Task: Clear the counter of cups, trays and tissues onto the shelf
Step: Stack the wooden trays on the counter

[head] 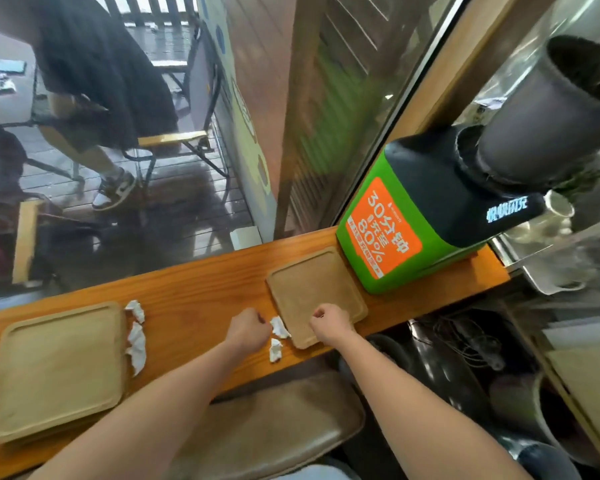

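Note:
Two wooden trays lie on the orange wooden counter (205, 289). The pale tray (56, 368) sits at the left with crumpled white tissues (136, 341) along its right edge. A darker tray (312, 289) lies at the right. My right hand (329, 322) rests on this tray's near edge with fingers curled; whether it grips the tray I cannot tell. Just left of that tray, my left hand (248, 329) is closed beside two small crumpled tissues (278, 336), its fingertips touching the upper one.
A green and black charging station (406, 226) with an orange label stands against the right tray's far side. A brown padded stool (274, 420) sits under the counter. Behind the glass a person sits on a chair. Metal kitchenware crowds the right.

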A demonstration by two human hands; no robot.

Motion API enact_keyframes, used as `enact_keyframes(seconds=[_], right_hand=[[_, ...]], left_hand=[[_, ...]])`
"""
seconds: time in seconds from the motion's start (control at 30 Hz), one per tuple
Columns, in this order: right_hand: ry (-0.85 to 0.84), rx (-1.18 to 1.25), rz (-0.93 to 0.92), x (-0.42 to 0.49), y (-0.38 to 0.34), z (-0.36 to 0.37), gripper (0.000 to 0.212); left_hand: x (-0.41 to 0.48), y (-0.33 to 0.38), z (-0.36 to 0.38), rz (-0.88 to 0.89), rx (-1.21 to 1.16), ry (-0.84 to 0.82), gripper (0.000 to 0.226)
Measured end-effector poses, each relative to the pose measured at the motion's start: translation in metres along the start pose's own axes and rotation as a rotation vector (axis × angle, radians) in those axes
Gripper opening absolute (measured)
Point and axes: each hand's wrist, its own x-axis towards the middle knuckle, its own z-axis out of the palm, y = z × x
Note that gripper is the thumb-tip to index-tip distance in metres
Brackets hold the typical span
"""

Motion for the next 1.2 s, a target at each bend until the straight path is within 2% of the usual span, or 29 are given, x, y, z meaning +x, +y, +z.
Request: enact_keyframes(seconds=[0.1, 0.23, 0.33, 0.53, 0.63, 0.77, 0.83, 0.97, 1.13, 1.2], right_hand=[[0.011, -0.002, 0.024, 0.017, 0.025, -0.025, 0.026], [0.056, -0.035, 0.046, 0.038, 0.043, -0.041, 0.057], [0.106, -0.062, 0.060, 0.051, 0.052, -0.044, 0.064], [0.039, -0.024, 0.095, 0.065, 0.066, -0.041, 0.077], [0.052, 0.039, 0.103, 0.069, 0.066, -0.039, 0.076], [0.081, 0.091, 0.145, 0.081, 0.062, -0.041, 0.065], [0.087, 0.114, 0.174, 0.085, 0.062, -0.042, 0.065], [0.103, 0.139, 0.198, 0.090, 0.070, -0.039, 0.077], [0.146, 0.327, 0.194, 0.089, 0.073, -0.045, 0.062], [0.124, 0.352, 0.188, 0.085, 0.071, -0.046, 0.060]], left_hand=[[0.003, 0.027, 0.025, 0.004, -0.011, -0.014, 0.010], [0.020, 0.045, 0.041, -0.037, -0.062, 0.058, 0.007], [0.036, 0.051, 0.044, -0.080, -0.066, 0.123, 0.003], [0.059, 0.048, 0.045, -0.239, -0.205, 0.180, 0.017], [0.067, 0.042, 0.047, -0.307, -0.306, 0.200, 0.016], [0.079, 0.031, 0.047, -0.392, -0.572, 0.181, 0.036], [0.083, 0.027, 0.047, -0.396, -0.606, 0.166, 0.033], [0.086, 0.029, 0.046, -0.403, -0.652, 0.135, 0.034], [0.087, 0.033, 0.042, -0.382, -0.658, 0.028, 0.037], [0.083, 0.034, 0.039, -0.357, -0.680, -0.010, 0.053]])
